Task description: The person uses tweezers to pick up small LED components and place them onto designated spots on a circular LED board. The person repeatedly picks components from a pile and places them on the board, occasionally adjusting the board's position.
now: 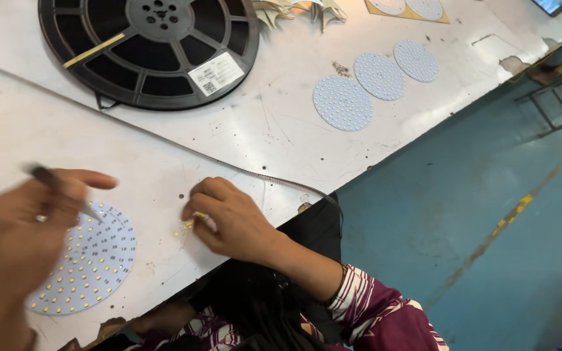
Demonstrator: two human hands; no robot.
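A worn white tabletop (281, 130) is filling most of the view, its surface showing scratches, dark specks and small holes, and its near edge (108, 328) is chipping away to brown. A seam is running across it from the left side toward the front edge. Beyond the edge, a blue-green painted floor (476, 195) is stretching off to the right, scuffed and patchy, with a faded yellow line (508, 224) crossing it on a slant. A dark metal frame (554, 97) is standing on that floor by the far corner. Even, soft light is falling over everything, casting only faint shadows.
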